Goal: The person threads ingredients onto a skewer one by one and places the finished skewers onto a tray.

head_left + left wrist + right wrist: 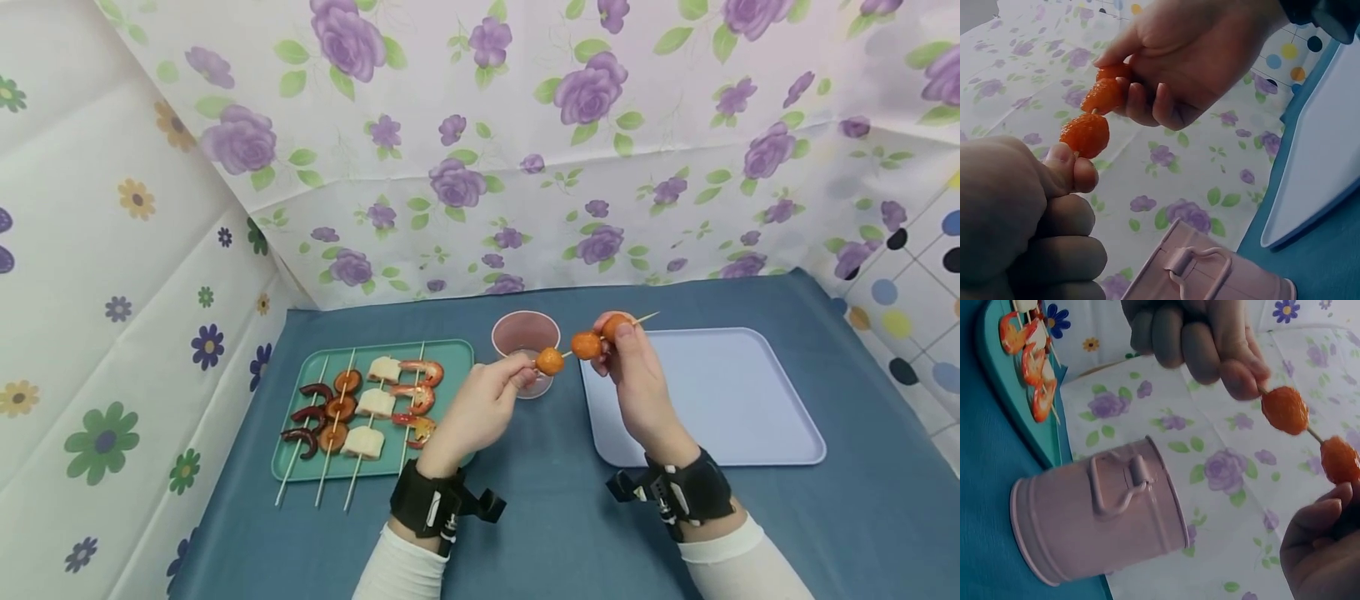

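Note:
Above the table is a skewer of orange balls (587, 345), slanting up to the right with its pointed tip bare. Thumb and index finger of my left hand (474, 408) pinch the stick just below the lowest ball, as the left wrist view shows with that ball (1085, 135) by the thumb. My right hand (640, 387) holds the uppermost ball between thumb and fingers; the middle ball lies against its fingers. Behind and below the skewer stands a pink metal bucket (1097, 525) with a small side handle, partly covered by my left hand in the head view.
Left lies a green tray (463, 354) with skewers of dark curled pieces (309, 415), brown mushroom-like rounds (341, 409), white pieces (376, 403) and shrimp (422, 400). A pale lavender tray (720, 400) lies right. Flowered cloth (465, 183) hangs behind the blue-covered table (540, 517).

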A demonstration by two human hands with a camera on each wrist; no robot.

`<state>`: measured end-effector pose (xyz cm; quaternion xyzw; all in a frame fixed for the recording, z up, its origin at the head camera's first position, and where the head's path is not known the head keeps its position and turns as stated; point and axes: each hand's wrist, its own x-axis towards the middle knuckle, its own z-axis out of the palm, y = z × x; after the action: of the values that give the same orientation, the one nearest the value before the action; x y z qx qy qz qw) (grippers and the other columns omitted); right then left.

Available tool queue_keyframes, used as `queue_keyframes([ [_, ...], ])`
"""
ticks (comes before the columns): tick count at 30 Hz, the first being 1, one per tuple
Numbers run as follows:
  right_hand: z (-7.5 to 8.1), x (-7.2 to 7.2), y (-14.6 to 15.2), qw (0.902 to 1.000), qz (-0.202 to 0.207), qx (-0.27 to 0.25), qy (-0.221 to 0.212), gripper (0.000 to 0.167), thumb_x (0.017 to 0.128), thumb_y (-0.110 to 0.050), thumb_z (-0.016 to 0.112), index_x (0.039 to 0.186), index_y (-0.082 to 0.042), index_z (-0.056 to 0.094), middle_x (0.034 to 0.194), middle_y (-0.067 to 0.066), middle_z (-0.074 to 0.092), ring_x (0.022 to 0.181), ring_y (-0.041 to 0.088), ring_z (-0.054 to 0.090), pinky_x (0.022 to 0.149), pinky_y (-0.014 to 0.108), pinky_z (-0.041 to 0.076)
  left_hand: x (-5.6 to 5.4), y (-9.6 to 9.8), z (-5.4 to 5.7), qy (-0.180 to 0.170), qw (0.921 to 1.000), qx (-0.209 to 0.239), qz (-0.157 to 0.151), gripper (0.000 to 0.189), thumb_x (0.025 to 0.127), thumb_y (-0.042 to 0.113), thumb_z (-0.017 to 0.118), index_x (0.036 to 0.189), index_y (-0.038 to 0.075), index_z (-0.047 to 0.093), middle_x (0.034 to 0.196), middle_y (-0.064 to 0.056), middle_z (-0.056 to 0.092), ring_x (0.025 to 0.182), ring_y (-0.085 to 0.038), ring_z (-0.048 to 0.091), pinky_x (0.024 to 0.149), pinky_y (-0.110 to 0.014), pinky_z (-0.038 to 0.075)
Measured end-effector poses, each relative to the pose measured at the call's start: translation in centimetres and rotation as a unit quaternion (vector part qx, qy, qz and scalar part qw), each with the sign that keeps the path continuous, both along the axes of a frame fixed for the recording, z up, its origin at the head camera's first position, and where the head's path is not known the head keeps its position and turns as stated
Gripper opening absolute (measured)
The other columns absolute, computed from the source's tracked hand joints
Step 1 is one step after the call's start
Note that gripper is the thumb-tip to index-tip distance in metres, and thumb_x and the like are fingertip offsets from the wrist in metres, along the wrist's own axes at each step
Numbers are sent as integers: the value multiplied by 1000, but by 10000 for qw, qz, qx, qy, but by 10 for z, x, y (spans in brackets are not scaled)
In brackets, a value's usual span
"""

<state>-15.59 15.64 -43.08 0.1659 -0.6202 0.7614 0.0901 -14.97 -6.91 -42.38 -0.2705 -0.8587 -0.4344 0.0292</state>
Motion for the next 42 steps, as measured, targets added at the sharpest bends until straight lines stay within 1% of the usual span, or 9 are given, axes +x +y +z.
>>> queue_keyframes([
  [4,0,1,-2,9999,-154,-59,-24,36,119,-37,34,124,-5,52,101,7,46,84,18,46,74,26,42,0,0,1,29,10000,81,6,17,112,16,57,106,11,72,94,-6,74,70,-16,60,68,-31,48],
  [10,1,3,-5,9994,-320,-113,-97,40,119,-39,34,124,-4,52,99,8,45,83,17,46,73,23,43,-1,-2,-3,104,9999,105,-63,17,112,16,58,103,12,71,85,3,65,62,-9,50,63,-29,44],
  [15,2,6,-9,9972,-724,-86,-135,44,119,-40,35,125,0,52,94,10,48,74,17,51,68,22,47,0,2,-7,225,9996,70,-136,14,111,15,59,101,13,69,81,3,61,59,-9,46,62,-29,42],
  [19,1,6,-10,9937,-1110,-67,-130,41,118,-40,37,121,-4,57,88,11,53,65,16,54,63,20,50,0,6,-10,224,9994,50,-253,15,112,14,58,102,12,69,83,2,63,62,-9,48,67,-29,45],
  [22,0,6,-9,9913,-1309,74,-85,44,118,-41,37,123,-2,57,88,10,51,66,15,53,63,17,52,1,9,-11,146,9993,104,-337,16,112,14,57,103,10,69,89,0,67,69,-10,54,73,-31,50],
  [26,0,7,-9,9912,-1320,56,-12,42,118,-41,35,124,-5,57,86,9,48,60,15,51,57,16,49,2,12,-10,24,9990,128,-417,16,113,13,56,102,10,68,93,-2,69,77,-13,59,78,-33,52],
  [32,-2,5,-8,9911,-1254,-446,-28,42,117,-45,36,118,-9,57,77,7,52,48,15,45,47,20,40,5,17,-8,-148,9985,28,-519,17,114,11,53,102,11,66,94,-1,67,79,-13,58,77,-30,49],
  [39,-4,5,-8,9867,-1502,-566,241,44,117,-44,35,116,-4,55,74,8,57,46,16,49,49,23,48,9,25,-7,-84,9987,12,-500,16,113,12,55,100,12,65,88,-2,61,72,-12,52,71,-28,45],
  [42,-3,5,-7,9865,-1475,-659,252,46,117,-43,37,116,-2,56,73,8,57,47,15,50,50,23,49,10,26,-7,-56,9989,15,-459,17,113,13,55,99,13,64,85,-1,58,68,-12,50,69,-27,43],
])
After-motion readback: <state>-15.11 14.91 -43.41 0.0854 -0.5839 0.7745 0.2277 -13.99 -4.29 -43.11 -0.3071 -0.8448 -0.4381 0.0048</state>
